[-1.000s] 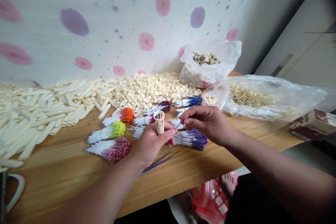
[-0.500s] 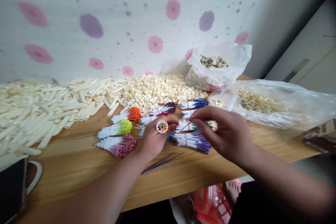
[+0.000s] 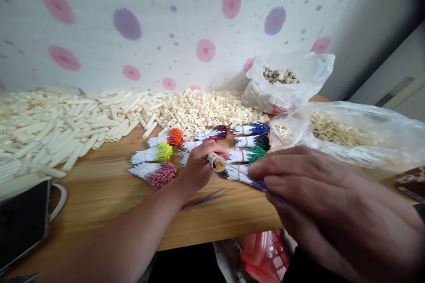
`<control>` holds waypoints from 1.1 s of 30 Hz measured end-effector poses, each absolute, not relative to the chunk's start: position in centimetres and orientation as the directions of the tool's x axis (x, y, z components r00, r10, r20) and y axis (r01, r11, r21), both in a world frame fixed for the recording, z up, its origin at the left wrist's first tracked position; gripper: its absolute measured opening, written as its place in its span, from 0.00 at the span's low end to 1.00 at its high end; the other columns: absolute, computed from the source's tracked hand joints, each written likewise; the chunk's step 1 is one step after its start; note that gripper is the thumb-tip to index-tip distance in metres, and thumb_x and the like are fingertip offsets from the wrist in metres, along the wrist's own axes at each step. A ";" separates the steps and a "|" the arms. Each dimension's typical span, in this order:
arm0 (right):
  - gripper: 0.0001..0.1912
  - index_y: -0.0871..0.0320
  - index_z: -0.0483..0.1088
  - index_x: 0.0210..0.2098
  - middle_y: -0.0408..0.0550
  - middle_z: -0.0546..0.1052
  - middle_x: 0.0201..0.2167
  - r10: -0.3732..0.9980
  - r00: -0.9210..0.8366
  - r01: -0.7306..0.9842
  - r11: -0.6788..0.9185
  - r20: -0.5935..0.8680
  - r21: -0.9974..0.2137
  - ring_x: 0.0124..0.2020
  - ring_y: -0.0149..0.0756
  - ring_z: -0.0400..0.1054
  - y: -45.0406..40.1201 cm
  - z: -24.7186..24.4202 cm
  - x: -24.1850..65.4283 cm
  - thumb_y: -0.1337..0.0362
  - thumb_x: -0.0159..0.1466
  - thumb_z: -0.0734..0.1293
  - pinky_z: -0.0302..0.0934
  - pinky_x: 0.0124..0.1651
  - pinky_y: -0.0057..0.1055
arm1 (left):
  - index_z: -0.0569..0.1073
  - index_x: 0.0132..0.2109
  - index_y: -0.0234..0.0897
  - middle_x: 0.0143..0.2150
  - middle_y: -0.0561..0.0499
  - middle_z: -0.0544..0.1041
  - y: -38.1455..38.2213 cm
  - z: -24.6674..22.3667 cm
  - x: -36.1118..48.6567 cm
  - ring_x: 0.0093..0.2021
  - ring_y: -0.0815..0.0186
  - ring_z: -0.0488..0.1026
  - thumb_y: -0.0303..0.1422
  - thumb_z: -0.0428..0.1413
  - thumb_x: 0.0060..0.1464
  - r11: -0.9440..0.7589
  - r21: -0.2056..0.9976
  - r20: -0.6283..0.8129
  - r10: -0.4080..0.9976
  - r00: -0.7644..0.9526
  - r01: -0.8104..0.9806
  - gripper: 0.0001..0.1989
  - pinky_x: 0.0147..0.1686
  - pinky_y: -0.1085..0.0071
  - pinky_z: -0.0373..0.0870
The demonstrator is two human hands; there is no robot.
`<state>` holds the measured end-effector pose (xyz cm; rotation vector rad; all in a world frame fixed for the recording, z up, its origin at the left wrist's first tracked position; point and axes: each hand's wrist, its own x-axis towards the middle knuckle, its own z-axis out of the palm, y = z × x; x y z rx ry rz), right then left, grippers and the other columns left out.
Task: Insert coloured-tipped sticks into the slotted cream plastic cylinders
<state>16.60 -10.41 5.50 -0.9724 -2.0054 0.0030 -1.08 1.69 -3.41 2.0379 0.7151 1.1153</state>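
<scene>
My left hand (image 3: 198,166) is closed around a cream multicolour pen barrel (image 3: 217,163), its round end facing me with several coloured tips inside. My right hand (image 3: 312,190) pinches a thin pen refill (image 3: 236,168), whose far end reaches the mouth of the barrel. Under and behind the hands lie rubber-banded bundles of refills, among them a purple bundle (image 3: 244,178), a green bundle (image 3: 248,154) and a black bundle (image 3: 254,141). To the left sit orange (image 3: 166,137), yellow (image 3: 152,152) and pink bundles (image 3: 154,173). A few loose purple refills (image 3: 204,200) rest nearer me.
Cream tubes (image 3: 83,132) and slotted cream sleeves (image 3: 206,108) are heaped along the back of the wooden table (image 3: 113,190). Plastic bags of small parts (image 3: 282,75) stand at right. A phone (image 3: 23,221) is at lower left, a red plastic basket (image 3: 265,254) below the edge.
My right hand has come closer to the camera and turned, and its refill now meets the barrel. The barrel has tilted in my left hand. The whole view has shifted slightly.
</scene>
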 end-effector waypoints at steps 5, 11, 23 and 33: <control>0.16 0.50 0.70 0.44 0.48 0.78 0.39 0.516 -0.427 0.592 0.780 0.743 -0.201 0.40 0.37 0.73 -9.0 5.1 15.4 0.74 0.59 0.64 0.70 0.41 0.32 | 0.75 0.28 0.38 0.25 0.52 0.72 1.3 -3.2 -1.0 0.29 0.64 0.68 0.34 0.56 0.51 -0.589 0.802 0.480 0.733 0.481 0.098 0.07 0.33 0.67 0.63; 0.13 0.55 0.70 0.43 0.52 0.76 0.38 0.534 -0.343 0.581 0.767 0.773 -0.272 0.39 0.37 0.71 -7.2 2.6 14.4 0.74 0.60 0.63 0.69 0.40 0.33 | 0.72 0.27 0.38 0.25 0.53 0.70 1.7 -3.6 -1.1 0.28 0.66 0.64 0.33 0.54 0.54 -0.651 0.756 0.534 0.678 0.505 0.074 0.09 0.34 0.69 0.62; 0.06 0.54 0.71 0.29 0.46 0.66 0.30 0.564 -0.183 0.734 0.624 0.805 -0.270 0.31 0.32 0.63 -6.7 2.2 15.2 0.72 0.58 0.66 0.62 0.29 0.31 | 0.69 0.50 0.37 0.41 0.45 0.69 1.6 -3.6 -2.0 0.44 0.60 0.66 0.50 0.39 0.60 -0.765 0.626 0.552 0.572 0.607 0.152 0.25 0.46 0.65 0.61; 0.07 0.57 0.70 0.29 0.46 0.66 0.31 0.629 -0.072 0.711 0.577 0.774 -0.402 0.34 0.32 0.64 -6.5 1.4 14.9 0.75 0.58 0.65 0.62 0.34 0.31 | 0.71 0.42 0.35 0.36 0.46 0.67 1.4 -3.7 -1.5 0.40 0.61 0.65 0.49 0.41 0.60 -0.805 0.510 0.632 0.590 0.503 0.304 0.23 0.40 0.66 0.62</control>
